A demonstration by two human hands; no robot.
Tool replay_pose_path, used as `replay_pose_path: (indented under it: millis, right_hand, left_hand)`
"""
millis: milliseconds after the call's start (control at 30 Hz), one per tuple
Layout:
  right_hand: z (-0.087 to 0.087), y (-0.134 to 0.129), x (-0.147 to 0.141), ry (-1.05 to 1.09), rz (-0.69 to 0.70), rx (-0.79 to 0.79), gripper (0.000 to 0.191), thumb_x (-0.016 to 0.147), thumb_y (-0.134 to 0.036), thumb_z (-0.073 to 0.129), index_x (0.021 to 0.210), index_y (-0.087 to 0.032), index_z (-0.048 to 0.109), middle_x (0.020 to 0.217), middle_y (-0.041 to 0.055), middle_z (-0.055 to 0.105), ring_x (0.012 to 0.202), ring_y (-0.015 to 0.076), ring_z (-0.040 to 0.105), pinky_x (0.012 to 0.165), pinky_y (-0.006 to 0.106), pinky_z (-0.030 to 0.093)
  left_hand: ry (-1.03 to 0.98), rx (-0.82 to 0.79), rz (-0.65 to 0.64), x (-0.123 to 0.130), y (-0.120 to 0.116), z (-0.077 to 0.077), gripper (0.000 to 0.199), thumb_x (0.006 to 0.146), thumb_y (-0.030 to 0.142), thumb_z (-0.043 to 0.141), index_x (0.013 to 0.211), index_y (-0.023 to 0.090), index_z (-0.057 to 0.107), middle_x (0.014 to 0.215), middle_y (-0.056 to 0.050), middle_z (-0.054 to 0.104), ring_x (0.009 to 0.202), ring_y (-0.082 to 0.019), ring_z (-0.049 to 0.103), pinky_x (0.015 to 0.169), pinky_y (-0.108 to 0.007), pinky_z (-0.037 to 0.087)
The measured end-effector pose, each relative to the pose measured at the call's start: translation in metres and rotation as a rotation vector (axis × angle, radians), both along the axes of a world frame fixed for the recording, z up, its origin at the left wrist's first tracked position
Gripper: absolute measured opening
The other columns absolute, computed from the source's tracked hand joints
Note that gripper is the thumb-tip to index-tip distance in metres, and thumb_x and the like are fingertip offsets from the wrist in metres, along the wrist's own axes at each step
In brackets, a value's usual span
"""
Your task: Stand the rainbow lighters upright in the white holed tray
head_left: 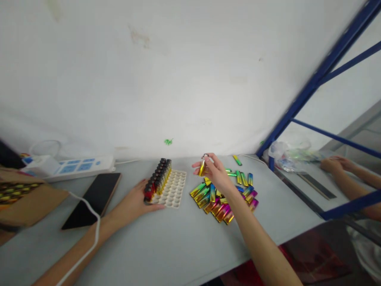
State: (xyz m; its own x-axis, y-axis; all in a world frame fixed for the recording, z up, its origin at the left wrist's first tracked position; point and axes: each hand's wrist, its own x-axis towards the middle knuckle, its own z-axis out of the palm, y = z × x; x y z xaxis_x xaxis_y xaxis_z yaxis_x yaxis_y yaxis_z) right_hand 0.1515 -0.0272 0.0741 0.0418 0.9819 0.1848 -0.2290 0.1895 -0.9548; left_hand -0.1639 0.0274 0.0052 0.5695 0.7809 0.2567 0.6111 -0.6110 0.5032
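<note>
My right hand [214,171] holds one gold lighter [202,167] upright above a heap of shiny multicoloured lighters [222,198] on the grey table. My left hand [137,200] rests against the near left corner of a cream tray with round holes [175,190]. Two rows of lighters with dark tops [159,177] stand in the tray's left side. The holes on its right side are bare.
A black phone [93,198] lies left of my left arm, with a white cable [89,216] across it. A white power strip [76,166] sits by the wall. A blue metal frame [309,91] stands at right; another person's hands [335,163] rest beyond it.
</note>
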Motion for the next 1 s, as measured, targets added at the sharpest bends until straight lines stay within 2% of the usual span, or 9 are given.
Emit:
replay_pose_path:
  millis: [67,167,233,333,433,567,700,833,1000]
  right_hand:
    - [-0.001,0.003,-0.024,0.047,0.052,0.002,0.052,0.086,-0.069,0.079,0.108,-0.030,0.053,0.073,-0.0077,0.065,0.058,0.0130,0.056,0.063,0.028,0.053]
    - [-0.007,0.006,-0.053,0.119,0.101,-0.062,0.055,0.083,-0.075,0.076,0.105,-0.029,0.055,0.062,-0.0120,0.045,0.047,0.0097,0.032,0.048,0.022,0.035]
    - [-0.012,0.006,-0.067,0.132,0.136,-0.152,0.060,0.082,-0.085,0.065,0.087,-0.026,0.055,0.058,-0.0107,0.035,0.047,0.0093,0.022,0.045,0.022,0.023]
    - [-0.022,0.005,-0.079,0.106,0.139,-0.259,0.071,0.082,-0.092,0.051,0.059,-0.026,0.037,0.051,-0.0089,0.024,0.046,0.0094,0.017,0.045,0.025,0.016]
    - [-0.033,0.003,-0.086,0.089,0.017,-0.288,0.068,0.087,-0.081,0.048,0.052,-0.027,0.029,0.047,-0.0081,0.019,0.044,0.0098,0.015,0.045,0.027,0.014]
    - [-0.045,0.000,-0.092,0.014,-0.216,-0.249,0.056,0.094,-0.059,0.046,0.051,-0.027,0.032,0.048,-0.0059,0.025,0.045,0.0108,0.019,0.046,0.028,0.017]
    - [-0.049,-0.002,-0.091,-0.094,-0.210,-0.275,0.054,0.098,-0.052,0.040,0.051,-0.026,0.034,0.048,-0.0047,0.028,0.046,0.0119,0.023,0.047,0.029,0.023]
    - [-0.050,-0.002,-0.088,-0.102,-0.188,-0.301,0.057,0.099,-0.057,0.042,0.052,-0.026,0.034,0.047,-0.0049,0.027,0.046,0.0119,0.023,0.047,0.029,0.022]
    - [-0.048,-0.005,-0.082,-0.081,-0.127,-0.245,0.070,0.094,-0.086,0.042,0.065,-0.024,0.052,0.054,-0.0056,0.034,0.048,0.0121,0.028,0.047,0.028,0.024]
  left_hand:
    - [-0.006,0.003,-0.018,0.000,-0.001,-0.002,0.079,0.073,0.062,0.085,0.136,0.017,0.070,0.144,-0.017,0.073,0.132,-0.041,0.069,0.124,-0.056,0.048]
    - [-0.022,0.014,-0.065,-0.001,0.001,-0.010,0.076,0.076,0.061,0.085,0.137,0.019,0.070,0.147,-0.016,0.071,0.134,-0.041,0.068,0.124,-0.058,0.047]
    - [-0.039,0.019,-0.071,-0.002,0.004,-0.016,0.077,0.075,0.062,0.087,0.137,0.020,0.069,0.148,-0.017,0.070,0.137,-0.042,0.066,0.125,-0.060,0.045]
    - [-0.058,0.013,-0.065,-0.003,0.007,-0.021,0.083,0.070,0.063,0.091,0.138,0.020,0.069,0.147,-0.019,0.070,0.139,-0.043,0.063,0.127,-0.063,0.042]
    - [-0.068,-0.008,-0.055,-0.002,0.005,-0.017,0.086,0.070,0.064,0.090,0.140,0.021,0.067,0.148,-0.018,0.070,0.138,-0.043,0.065,0.126,-0.061,0.044]
    - [-0.055,-0.032,-0.053,-0.001,-0.001,-0.006,0.083,0.073,0.064,0.088,0.142,0.021,0.066,0.149,-0.017,0.070,0.136,-0.041,0.067,0.126,-0.057,0.045]
    - [-0.042,-0.042,-0.034,0.000,-0.003,-0.001,0.085,0.073,0.066,0.086,0.141,0.019,0.065,0.149,-0.016,0.069,0.134,-0.039,0.068,0.126,-0.055,0.046]
    - [-0.040,-0.031,-0.037,-0.001,-0.003,-0.003,0.085,0.073,0.068,0.087,0.141,0.021,0.066,0.148,-0.015,0.070,0.134,-0.039,0.067,0.124,-0.053,0.048]
    - [-0.048,-0.025,-0.072,0.000,0.000,-0.008,0.088,0.074,0.068,0.086,0.143,0.018,0.064,0.150,-0.018,0.068,0.140,-0.040,0.063,0.128,-0.057,0.043]
